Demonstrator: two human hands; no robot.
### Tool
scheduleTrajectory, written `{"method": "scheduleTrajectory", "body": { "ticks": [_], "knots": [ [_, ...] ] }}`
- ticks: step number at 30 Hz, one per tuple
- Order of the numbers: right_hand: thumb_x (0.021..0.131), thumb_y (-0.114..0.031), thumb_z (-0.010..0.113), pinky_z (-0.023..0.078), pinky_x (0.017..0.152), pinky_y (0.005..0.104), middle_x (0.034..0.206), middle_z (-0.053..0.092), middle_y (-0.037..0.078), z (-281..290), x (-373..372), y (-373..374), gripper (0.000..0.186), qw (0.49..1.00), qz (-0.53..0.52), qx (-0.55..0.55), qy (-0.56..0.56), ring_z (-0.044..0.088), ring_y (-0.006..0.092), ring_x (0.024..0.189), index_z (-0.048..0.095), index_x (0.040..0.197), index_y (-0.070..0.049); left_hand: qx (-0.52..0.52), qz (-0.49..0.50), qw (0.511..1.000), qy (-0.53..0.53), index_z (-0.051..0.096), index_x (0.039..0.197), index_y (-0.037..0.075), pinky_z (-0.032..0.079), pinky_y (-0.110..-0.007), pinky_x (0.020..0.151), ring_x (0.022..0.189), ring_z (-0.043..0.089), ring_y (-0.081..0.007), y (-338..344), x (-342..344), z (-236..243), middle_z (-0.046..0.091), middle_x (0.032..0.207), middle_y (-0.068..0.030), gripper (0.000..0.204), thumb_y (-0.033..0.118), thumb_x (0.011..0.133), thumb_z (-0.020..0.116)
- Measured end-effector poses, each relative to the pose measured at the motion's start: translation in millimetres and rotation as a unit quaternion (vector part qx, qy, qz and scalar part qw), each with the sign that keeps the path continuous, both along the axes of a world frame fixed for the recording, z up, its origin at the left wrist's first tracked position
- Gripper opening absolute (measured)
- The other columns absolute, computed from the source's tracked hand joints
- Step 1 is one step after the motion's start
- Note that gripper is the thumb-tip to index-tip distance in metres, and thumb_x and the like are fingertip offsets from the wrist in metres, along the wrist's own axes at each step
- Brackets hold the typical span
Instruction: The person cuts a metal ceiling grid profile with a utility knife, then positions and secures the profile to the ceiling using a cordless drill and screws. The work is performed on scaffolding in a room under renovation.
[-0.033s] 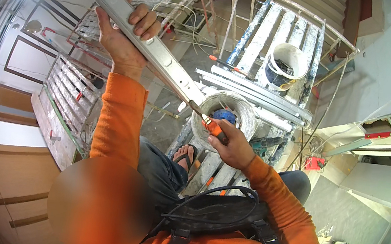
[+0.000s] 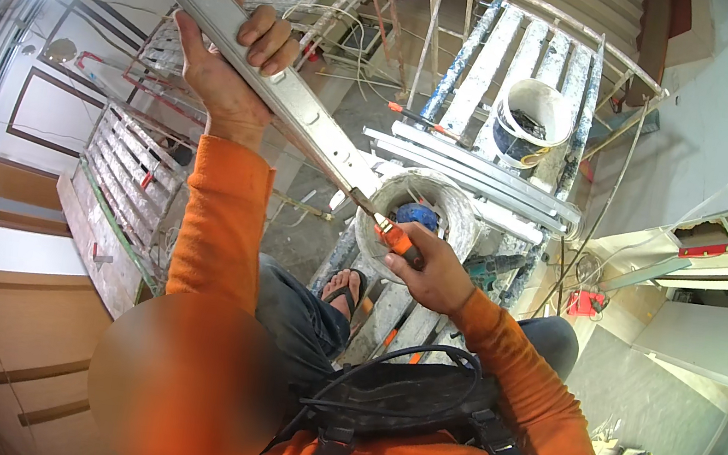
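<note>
A long pale metal channel (image 2: 317, 131) slants from the upper left down to the middle. My left hand (image 2: 242, 71) grips it from below, with the fingers curled over its far edge and the thumb along the near side. An orange-and-black-handled tool with a narrow metal blade (image 2: 395, 235) is closed in my right hand (image 2: 435, 273). Its blade tip touches or lies right by the channel's lower end; its exact kind is unclear. Beneath that end stands a dirty white bucket (image 2: 462, 206) with a blue object (image 2: 417, 217) inside.
Several metal profiles (image 2: 482, 184) lie across the paint-spattered scaffold platform (image 2: 491, 50). A second white bucket (image 2: 551, 100) stands farther off, near an orange-handled tool (image 2: 416, 119). Beside the near bucket is a teal power tool (image 2: 493, 269). More scaffold platforms (image 2: 127, 157) stand at left.
</note>
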State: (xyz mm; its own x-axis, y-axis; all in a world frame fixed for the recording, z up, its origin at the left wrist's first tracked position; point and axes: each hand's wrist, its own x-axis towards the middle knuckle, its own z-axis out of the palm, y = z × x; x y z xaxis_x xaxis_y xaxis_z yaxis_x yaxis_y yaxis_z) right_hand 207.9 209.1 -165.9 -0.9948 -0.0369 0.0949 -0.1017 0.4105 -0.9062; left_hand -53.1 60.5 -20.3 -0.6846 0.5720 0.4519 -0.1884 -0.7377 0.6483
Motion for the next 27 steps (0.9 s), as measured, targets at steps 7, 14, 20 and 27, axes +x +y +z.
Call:
{"method": "scheduleTrajectory", "body": {
  "ticks": [7, 14, 20, 27],
  "knots": [
    [0.094, -0.031, 0.066, 0.051, 0.083, 0.0397, 0.096, 0.067, 0.018, -11, -6, -3, 0.037, 0.999, -0.021, -0.017, -0.046, 0.065, 0.0342, 0.089, 0.058, 0.120, -0.005, -0.037, 0.026, 0.998, 0.038, 0.047, 0.136, 0.003, 0.029, -0.023, 0.045, 0.051, 0.032, -0.0068, 11, 13, 12, 0.036, 0.066, 0.0040, 0.087, 0.078, 0.093, 0.037],
    [0.094, -0.031, 0.066, 0.052, 0.088, 0.0412, 0.105, 0.069, 0.022, -26, -12, -9, 0.040, 0.990, -0.039, 0.016, -0.134, 0.067, 0.0383, 0.101, 0.060, 0.124, -0.005, -0.105, 0.023, 0.993, 0.045, 0.053, 0.124, 0.001, 0.027, -0.022, 0.045, 0.050, 0.032, -0.0074, 25, 34, 10, 0.037, 0.065, 0.0037, 0.092, 0.084, 0.089, 0.034],
    [0.095, -0.025, 0.065, 0.049, 0.094, 0.0377, 0.117, 0.068, 0.017, -39, -11, -15, 0.049, 0.969, 0.020, -0.135, -0.204, 0.066, 0.0307, 0.107, 0.052, 0.140, -0.010, -0.166, -0.052, 0.978, 0.116, 0.045, 0.137, -0.006, 0.031, -0.024, 0.048, 0.051, 0.034, -0.0073, 35, 52, 0, 0.040, 0.067, 0.0010, 0.106, 0.087, 0.087, 0.033],
    [0.091, -0.023, 0.058, 0.046, 0.096, 0.0451, 0.115, 0.063, 0.020, -23, -11, -1, 0.041, 0.990, 0.011, -0.084, -0.111, 0.060, 0.0377, 0.110, 0.056, 0.129, -0.007, -0.145, -0.019, 0.984, 0.106, 0.043, 0.140, -0.003, 0.031, -0.024, 0.048, 0.051, 0.035, -0.0075, 31, 58, 6, 0.041, 0.067, 0.0017, 0.108, 0.089, 0.084, 0.036]
  ]
}}
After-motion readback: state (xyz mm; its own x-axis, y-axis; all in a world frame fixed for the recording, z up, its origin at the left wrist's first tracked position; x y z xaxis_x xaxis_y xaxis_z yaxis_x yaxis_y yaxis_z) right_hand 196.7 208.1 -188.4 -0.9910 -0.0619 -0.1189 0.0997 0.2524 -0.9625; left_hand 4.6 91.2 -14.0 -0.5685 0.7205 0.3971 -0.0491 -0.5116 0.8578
